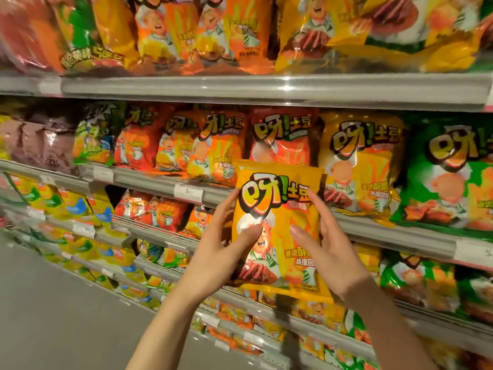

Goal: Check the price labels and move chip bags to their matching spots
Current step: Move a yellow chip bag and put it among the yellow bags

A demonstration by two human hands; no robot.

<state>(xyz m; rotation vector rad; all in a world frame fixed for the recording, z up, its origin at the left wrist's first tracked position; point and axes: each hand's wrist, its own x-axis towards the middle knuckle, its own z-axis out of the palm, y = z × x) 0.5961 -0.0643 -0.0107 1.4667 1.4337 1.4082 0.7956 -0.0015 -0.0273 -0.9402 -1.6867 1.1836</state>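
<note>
I hold a yellow chip bag [277, 209] upright in front of the middle shelf, its printed front facing me. My left hand [221, 249] grips its left edge, thumb on the front. My right hand [330, 252] grips its right edge, thumb also on the front. Behind it on the shelf stand a red chip bag [282, 137], a matching yellow bag [360, 161] and a green bag [448, 172]. A white price label [188, 193] sits on the shelf rail left of the held bag; another label [472, 253] sits at the far right.
Orange chip bags [186, 145] fill the shelf to the left, and large bags [202, 30] crowd the upper shelf above the grey rail [266, 88]. Lower shelves [149, 231] carry several more small bags. Grey floor [53, 303] lies at lower left.
</note>
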